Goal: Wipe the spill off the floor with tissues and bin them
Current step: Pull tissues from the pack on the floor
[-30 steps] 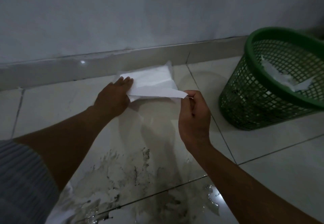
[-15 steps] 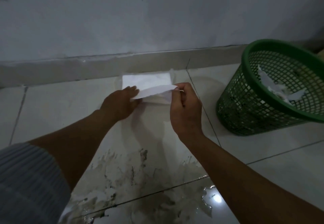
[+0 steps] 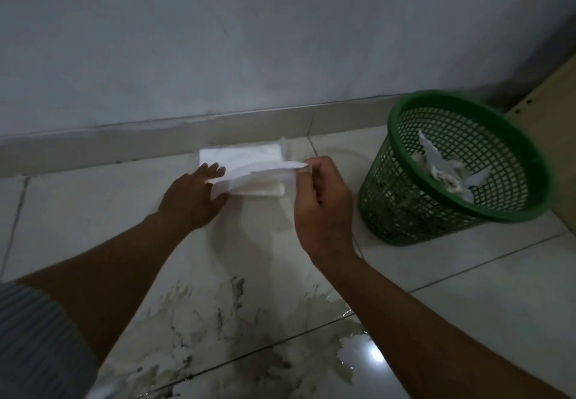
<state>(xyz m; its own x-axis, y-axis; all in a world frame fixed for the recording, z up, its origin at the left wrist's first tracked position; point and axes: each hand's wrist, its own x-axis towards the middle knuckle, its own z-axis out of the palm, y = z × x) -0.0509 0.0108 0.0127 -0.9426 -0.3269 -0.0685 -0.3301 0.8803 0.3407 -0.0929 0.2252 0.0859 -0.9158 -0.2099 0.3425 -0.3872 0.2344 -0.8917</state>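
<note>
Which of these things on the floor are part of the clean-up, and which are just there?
Part of the job:
white tissue pack
single tissue sheet, pinched by right hand
left hand
grey muddy spill
green plastic mesh bin

Just there:
beige wooden board

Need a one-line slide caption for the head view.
Right hand pulls a tissue from the pack steadied by left hand; spill unwiped.

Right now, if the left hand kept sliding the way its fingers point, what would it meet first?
The left hand points up-right at the tissue pack; its fingertips seem already on it, so it meets the pack first, though depth is unclear.
</note>
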